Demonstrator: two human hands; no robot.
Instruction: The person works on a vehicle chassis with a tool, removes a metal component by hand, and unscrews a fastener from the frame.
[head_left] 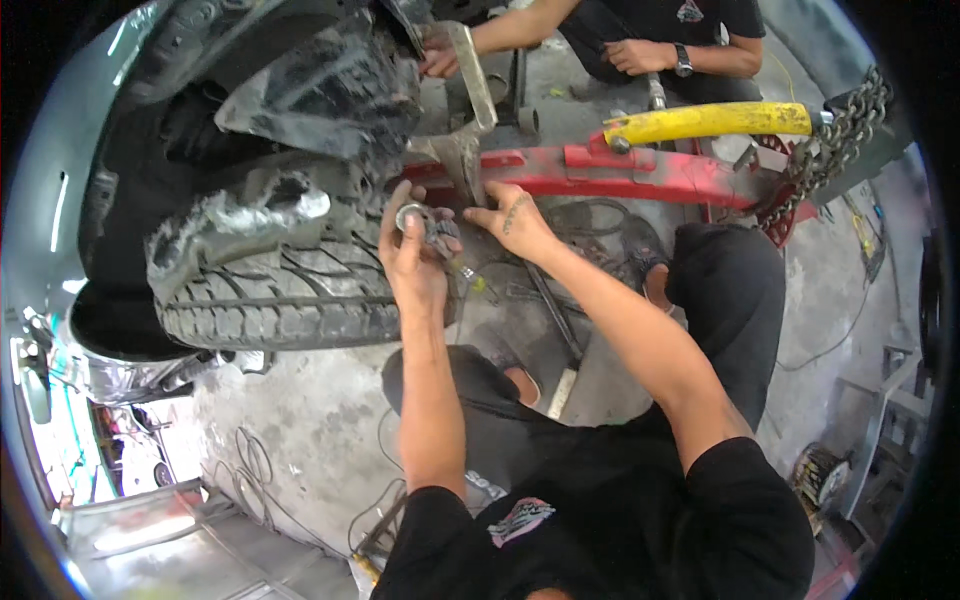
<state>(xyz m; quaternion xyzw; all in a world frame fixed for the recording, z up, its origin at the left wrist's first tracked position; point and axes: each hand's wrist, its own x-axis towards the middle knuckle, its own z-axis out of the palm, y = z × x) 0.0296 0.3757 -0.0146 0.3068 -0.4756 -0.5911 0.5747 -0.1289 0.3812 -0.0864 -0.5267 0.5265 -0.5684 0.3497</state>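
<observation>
My left hand (408, 255) is closed around a small dark tool with a round metal end (432, 232), close to the tire's tread. A thin fitting with a yellow-green part (473, 278) hangs just below it; whether they are joined I cannot tell. My right hand (512, 222) has thumb and fingers at the lower end of a bare-metal bracket (462, 168), seemingly pinching it. The bracket stands in front of the red beam. A co-worker's hand (438, 58) is at the upper part of the metal frame.
A worn tire (280, 315) sits left, under a dirty dark liner (320, 95). Behind my right hand runs a red beam (600, 178) with a yellow bar (710, 122) and a heavy chain (850, 135). A dark rod (555, 315) and cables (255, 465) lie on the floor.
</observation>
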